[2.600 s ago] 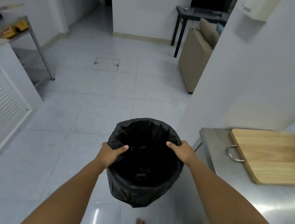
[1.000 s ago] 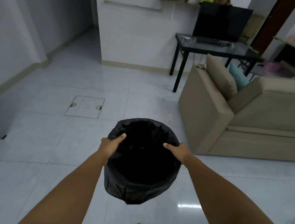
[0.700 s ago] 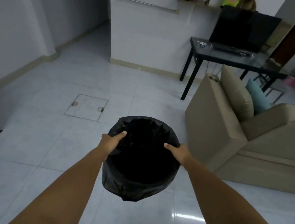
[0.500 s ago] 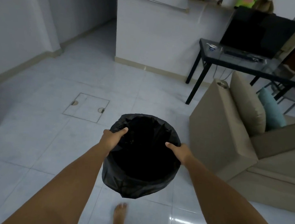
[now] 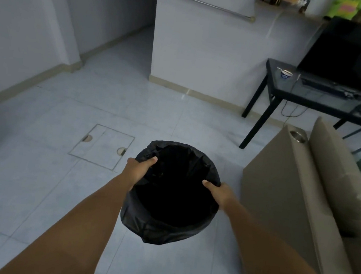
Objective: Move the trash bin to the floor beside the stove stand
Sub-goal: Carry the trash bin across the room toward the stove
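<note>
A round trash bin lined with a black plastic bag hangs in the air in front of me, above the tiled floor. My left hand grips its left rim, thumb inside the liner. My right hand grips the right rim the same way. The bin's inside looks dark and I cannot see any contents. The stove stand is not in view.
A beige sofa stands close on the right. Behind it is a black table with a monitor. A square floor hatch lies ahead on the left. A white wall corner sits ahead, with a corridor to its left.
The view has swung from the kitchen counter to the living area and keeps tilting left. The sofa has slid right. Both hands have kept their hold on the bin.
</note>
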The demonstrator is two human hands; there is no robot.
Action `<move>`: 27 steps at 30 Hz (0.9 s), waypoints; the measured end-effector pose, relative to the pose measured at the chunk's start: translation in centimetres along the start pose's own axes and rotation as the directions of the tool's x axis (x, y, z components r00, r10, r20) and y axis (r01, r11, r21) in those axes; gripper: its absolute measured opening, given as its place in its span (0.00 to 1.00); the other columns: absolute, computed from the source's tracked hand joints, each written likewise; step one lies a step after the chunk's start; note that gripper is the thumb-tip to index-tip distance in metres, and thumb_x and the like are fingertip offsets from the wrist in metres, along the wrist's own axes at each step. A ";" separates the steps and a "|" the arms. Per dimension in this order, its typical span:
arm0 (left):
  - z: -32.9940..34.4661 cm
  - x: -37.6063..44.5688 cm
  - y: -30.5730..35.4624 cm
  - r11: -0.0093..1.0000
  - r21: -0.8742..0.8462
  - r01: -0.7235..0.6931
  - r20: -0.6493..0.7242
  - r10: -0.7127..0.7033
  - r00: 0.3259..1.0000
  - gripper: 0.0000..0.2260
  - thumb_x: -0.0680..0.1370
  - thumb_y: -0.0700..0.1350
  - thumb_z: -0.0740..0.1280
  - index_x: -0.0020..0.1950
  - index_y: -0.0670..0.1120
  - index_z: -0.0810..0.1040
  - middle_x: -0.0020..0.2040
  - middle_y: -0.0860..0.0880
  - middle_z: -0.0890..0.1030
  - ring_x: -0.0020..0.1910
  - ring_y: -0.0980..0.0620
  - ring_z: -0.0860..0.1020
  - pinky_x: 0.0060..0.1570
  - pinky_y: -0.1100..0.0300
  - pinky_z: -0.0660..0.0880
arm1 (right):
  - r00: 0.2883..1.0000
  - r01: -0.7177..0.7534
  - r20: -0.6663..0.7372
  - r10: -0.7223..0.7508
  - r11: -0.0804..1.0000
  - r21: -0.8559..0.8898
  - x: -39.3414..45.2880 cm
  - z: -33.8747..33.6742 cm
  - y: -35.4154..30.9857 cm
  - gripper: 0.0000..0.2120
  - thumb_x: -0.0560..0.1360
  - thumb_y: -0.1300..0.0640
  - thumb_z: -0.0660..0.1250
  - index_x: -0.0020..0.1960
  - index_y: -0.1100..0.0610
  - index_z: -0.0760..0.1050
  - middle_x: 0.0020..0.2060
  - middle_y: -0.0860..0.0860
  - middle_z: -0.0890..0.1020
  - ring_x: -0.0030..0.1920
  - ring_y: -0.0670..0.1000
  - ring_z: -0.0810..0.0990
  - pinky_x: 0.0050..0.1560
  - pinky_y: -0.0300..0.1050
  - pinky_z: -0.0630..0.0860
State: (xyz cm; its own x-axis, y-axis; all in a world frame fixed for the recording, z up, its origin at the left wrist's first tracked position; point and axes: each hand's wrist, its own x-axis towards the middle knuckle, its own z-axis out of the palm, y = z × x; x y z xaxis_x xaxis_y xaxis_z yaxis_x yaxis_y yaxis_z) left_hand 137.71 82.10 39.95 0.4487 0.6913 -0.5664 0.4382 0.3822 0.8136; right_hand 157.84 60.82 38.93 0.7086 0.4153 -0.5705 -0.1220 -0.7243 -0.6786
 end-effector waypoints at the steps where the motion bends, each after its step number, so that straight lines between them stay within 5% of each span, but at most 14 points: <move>1: 0.4 1.4 0.9 1.000 -0.003 -0.002 -0.012 0.002 1.000 0.51 0.65 0.66 0.76 0.79 0.39 0.64 0.71 0.38 0.76 0.67 0.37 0.77 0.66 0.45 0.75 | 1.000 -0.005 0.010 0.005 1.000 0.001 1.7 -0.3 -1.0 0.39 0.72 0.36 0.72 0.73 0.61 0.71 0.66 0.60 0.80 0.63 0.63 0.80 0.64 0.60 0.78; 4: 1.4 5.5 3.5 0.999 -0.036 -0.033 -0.044 0.032 0.999 0.57 0.57 0.69 0.75 0.78 0.40 0.66 0.70 0.39 0.78 0.65 0.37 0.79 0.66 0.44 0.76 | 0.999 0.009 0.033 -0.008 1.000 -0.021 6.8 -1.4 -4.5 0.39 0.72 0.35 0.71 0.72 0.61 0.71 0.66 0.60 0.80 0.63 0.63 0.80 0.65 0.60 0.78; 10: 4.4 12.4 8.1 0.991 -0.131 0.022 -0.150 -0.042 0.988 0.52 0.62 0.67 0.75 0.77 0.36 0.69 0.70 0.37 0.78 0.67 0.36 0.78 0.69 0.44 0.74 | 0.992 0.065 0.118 -0.054 0.993 -0.095 18.1 -3.6 -11.0 0.42 0.69 0.32 0.69 0.71 0.61 0.72 0.64 0.60 0.81 0.61 0.63 0.81 0.62 0.60 0.80; 14: 5.6 16.3 11.2 0.979 -0.197 0.042 -0.277 -0.097 0.956 0.39 0.73 0.60 0.75 0.74 0.36 0.70 0.66 0.36 0.79 0.64 0.35 0.79 0.66 0.43 0.75 | 0.979 0.125 0.181 -0.093 0.977 -0.171 23.7 -4.4 -16.7 0.42 0.73 0.32 0.66 0.74 0.62 0.69 0.68 0.61 0.78 0.66 0.64 0.78 0.65 0.60 0.78; 27: 1.5 24.5 13.0 0.878 -0.479 -0.006 -0.519 -0.278 0.808 0.50 0.61 0.67 0.75 0.73 0.37 0.72 0.64 0.37 0.81 0.60 0.34 0.81 0.64 0.40 0.77 | 0.860 0.366 0.484 -0.164 0.858 -0.359 36.2 4.0 -32.0 0.44 0.73 0.32 0.65 0.76 0.63 0.66 0.71 0.62 0.76 0.68 0.64 0.76 0.68 0.60 0.75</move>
State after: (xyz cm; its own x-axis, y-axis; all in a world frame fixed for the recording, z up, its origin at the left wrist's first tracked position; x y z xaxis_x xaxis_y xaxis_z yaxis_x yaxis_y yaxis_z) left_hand 155.59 103.10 36.43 -0.1636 0.7707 -0.6158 0.0090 0.6253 0.7803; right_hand 184.57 101.21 38.12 0.2929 0.7419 -0.6032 0.4043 -0.6678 -0.6250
